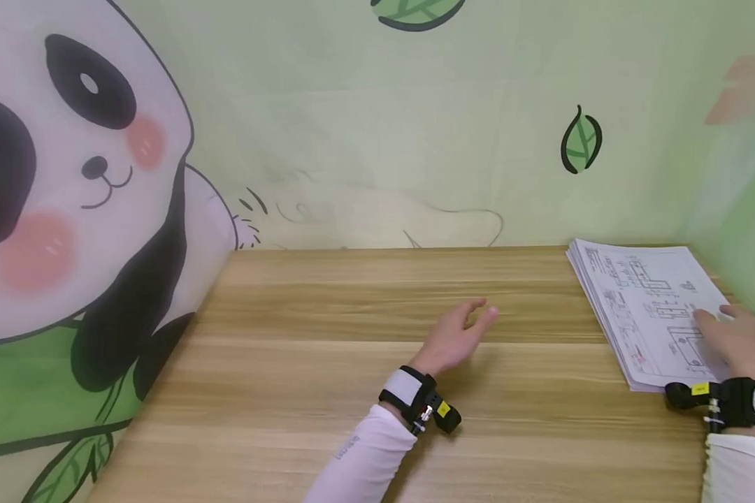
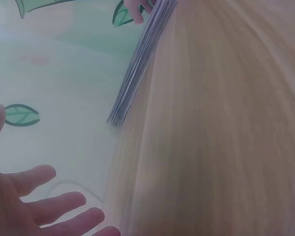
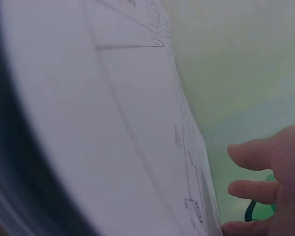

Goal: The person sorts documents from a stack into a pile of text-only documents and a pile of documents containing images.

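A thick stack of printed papers (image 1: pixel 657 314) with line drawings lies on the wooden table (image 1: pixel 302 391) at the right. My right hand (image 1: pixel 739 342) is over the stack's right edge, thumb and fingers apart. In the right wrist view, the fingers (image 3: pixel 255 191) stretch toward the paper sheets (image 3: pixel 113 137); whether a lower fingertip touches them I cannot tell. My left hand (image 1: pixel 456 339) hovers over the middle of the table, holding nothing. Its spread fingers (image 2: pixel 59 209) show in the left wrist view, apart from the stack's layered edge (image 2: pixel 142 59).
Behind the table hangs a pale green backdrop (image 1: pixel 352 133) printed with leaves. A large cartoon panda (image 1: pixel 101 202) covers its left part. Each wrist carries a strapped camera, the left camera (image 1: pixel 447 417) low over the wood and the right camera (image 1: pixel 686 395) by the stack's near edge.
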A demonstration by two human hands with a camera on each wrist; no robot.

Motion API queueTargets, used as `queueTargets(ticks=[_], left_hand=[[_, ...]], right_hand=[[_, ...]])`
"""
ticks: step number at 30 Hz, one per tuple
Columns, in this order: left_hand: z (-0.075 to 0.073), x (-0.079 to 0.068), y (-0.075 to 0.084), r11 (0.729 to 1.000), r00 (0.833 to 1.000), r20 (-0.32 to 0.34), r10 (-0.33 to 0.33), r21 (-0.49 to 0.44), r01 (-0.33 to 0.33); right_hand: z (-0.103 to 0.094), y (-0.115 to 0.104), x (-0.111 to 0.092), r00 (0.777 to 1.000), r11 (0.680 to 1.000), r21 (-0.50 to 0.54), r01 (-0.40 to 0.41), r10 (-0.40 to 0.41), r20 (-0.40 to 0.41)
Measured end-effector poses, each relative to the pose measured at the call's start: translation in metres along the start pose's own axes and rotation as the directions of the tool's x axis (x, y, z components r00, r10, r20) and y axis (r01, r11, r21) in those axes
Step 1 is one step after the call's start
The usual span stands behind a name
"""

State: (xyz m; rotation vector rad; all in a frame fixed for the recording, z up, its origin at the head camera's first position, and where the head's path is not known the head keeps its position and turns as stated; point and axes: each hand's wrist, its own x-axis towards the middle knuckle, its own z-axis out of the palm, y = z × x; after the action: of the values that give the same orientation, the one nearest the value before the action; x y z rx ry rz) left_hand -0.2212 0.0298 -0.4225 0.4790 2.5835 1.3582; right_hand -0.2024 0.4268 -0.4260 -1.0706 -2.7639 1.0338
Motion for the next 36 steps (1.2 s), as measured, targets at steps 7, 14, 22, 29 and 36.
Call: queueTargets(ticks=[7, 14, 22, 29, 36], left_hand=[[0.008, 0.001, -0.002, 1.000, 1.000, 0.003, -0.015, -0.017, 0.015], [0.013, 0.001, -0.001, 1.000, 1.000, 0.009, -0.015, -0.012, 0.016], [0.025, 0.005, 0.006, 0.994, 0.999, 0.046, -0.009, -0.112, 0.014], [0.050, 0.012, 0.013, 0.986, 0.997, 0.072, 0.009, -0.169, 0.004], [0.071, 0.015, 0.028, 0.935, 0.990, 0.119, -0.069, -0.338, 0.106]], right_hand=[[0.001, 0.002, 0.002, 0.999, 0.999, 0.037, -0.020, 0.021, -0.037], [0.002, 0.004, 0.005, 0.998, 0.997, 0.072, -0.025, 0.029, -0.055], [0.007, -0.002, 0.003, 0.997, 0.995, 0.104, -0.012, 0.021, -0.080], [0.010, -0.010, -0.004, 0.996, 0.992, 0.125, 0.033, -0.022, -0.091], [0.007, -0.018, -0.011, 0.994, 0.992, 0.101, 0.081, -0.073, -0.082]])
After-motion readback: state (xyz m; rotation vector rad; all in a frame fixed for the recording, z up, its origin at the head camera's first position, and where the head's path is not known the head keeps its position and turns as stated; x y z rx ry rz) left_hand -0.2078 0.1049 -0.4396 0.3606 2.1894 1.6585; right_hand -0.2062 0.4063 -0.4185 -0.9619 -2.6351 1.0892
